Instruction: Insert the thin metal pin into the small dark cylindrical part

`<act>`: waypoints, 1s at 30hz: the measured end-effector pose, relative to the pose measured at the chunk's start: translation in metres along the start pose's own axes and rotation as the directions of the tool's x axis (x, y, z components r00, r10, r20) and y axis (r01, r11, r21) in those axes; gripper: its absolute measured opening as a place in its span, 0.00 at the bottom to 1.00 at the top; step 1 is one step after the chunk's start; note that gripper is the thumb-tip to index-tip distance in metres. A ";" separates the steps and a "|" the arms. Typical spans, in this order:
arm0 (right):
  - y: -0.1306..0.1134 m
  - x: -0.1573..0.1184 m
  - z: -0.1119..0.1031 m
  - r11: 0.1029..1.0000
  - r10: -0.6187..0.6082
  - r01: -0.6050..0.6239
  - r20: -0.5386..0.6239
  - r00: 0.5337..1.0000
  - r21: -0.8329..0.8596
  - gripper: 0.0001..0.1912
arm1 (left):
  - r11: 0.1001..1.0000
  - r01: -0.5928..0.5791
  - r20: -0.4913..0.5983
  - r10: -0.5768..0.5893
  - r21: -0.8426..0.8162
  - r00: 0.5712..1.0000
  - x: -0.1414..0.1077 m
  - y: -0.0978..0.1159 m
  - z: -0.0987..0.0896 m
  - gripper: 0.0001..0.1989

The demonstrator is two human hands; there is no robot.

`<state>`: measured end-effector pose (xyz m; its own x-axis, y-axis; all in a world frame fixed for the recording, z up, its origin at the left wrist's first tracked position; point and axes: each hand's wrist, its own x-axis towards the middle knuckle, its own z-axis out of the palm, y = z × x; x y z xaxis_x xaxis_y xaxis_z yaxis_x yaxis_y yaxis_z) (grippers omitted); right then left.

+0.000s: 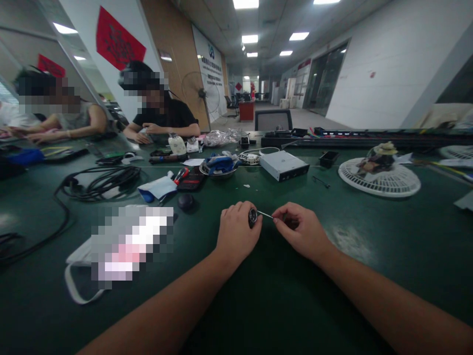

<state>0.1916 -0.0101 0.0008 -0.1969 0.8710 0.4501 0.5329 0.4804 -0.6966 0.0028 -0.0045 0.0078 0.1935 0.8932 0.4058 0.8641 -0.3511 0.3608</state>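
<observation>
My left hand (pixel 236 231) is curled shut around a small round black part (pixel 253 217), of which only the ringed end shows past my thumb. My right hand (pixel 301 230) pinches a thin metal pin (pixel 265 214) between thumb and forefinger, and the pin's tip meets the round part's face; whether it goes inside I cannot tell. Both hands hover low over the dark green table (pixel 281 296), right in front of me. Taking the round part as my mark: just beyond it to the left sits a black dome-shaped knob (pixel 185 200), and farther that way a red-handled tool (pixel 181 175) lies by a white cloth (pixel 159 187). Well left of the part, a coil of black cable (pixel 105 181) spreads out. Beyond the part, a grey metal box (pixel 284 165) stands on the table, with a metal dish of blue material (pixel 219 165) to the box's left. Far to the right of the part lies a white fan grille (pixel 380 179) with a small object on top. Two other people sit at the table's far left side, hands on their own work.
</observation>
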 end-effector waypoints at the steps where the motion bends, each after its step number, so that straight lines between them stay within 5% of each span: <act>1: -0.001 0.000 0.000 1.000 -0.023 0.023 0.016 1.000 -0.016 0.05 | 1.000 -0.008 0.000 0.008 -0.003 1.000 0.000 -0.001 0.000 0.04; 11: -0.010 -0.004 0.000 0.981 -0.118 0.131 0.092 0.989 -0.147 0.06 | 0.995 -0.007 0.013 0.008 -0.095 1.000 0.000 -0.003 -0.001 0.03; 17: -0.012 -0.006 -0.001 0.968 -0.221 0.234 0.141 0.965 -0.086 0.07 | 0.997 -0.010 0.050 0.014 -0.080 0.999 -0.001 -0.002 -0.002 0.02; 24: -0.011 -0.006 0.001 0.969 -0.133 0.145 0.069 0.989 -0.200 0.06 | 0.999 -0.019 0.061 0.022 -0.051 0.998 -0.001 0.000 -0.003 0.03; 30: -0.013 -0.008 -0.001 0.958 -0.229 0.250 0.152 0.961 -0.137 0.06 | 0.998 -0.027 0.058 0.030 -0.053 0.998 -0.001 0.000 -0.002 0.02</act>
<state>0.1871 -0.0229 0.0065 -0.4364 0.7427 0.5078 0.5739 0.6645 -0.4787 0.0017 -0.0065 0.0092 0.2458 0.8970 0.3674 0.8325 -0.3895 0.3941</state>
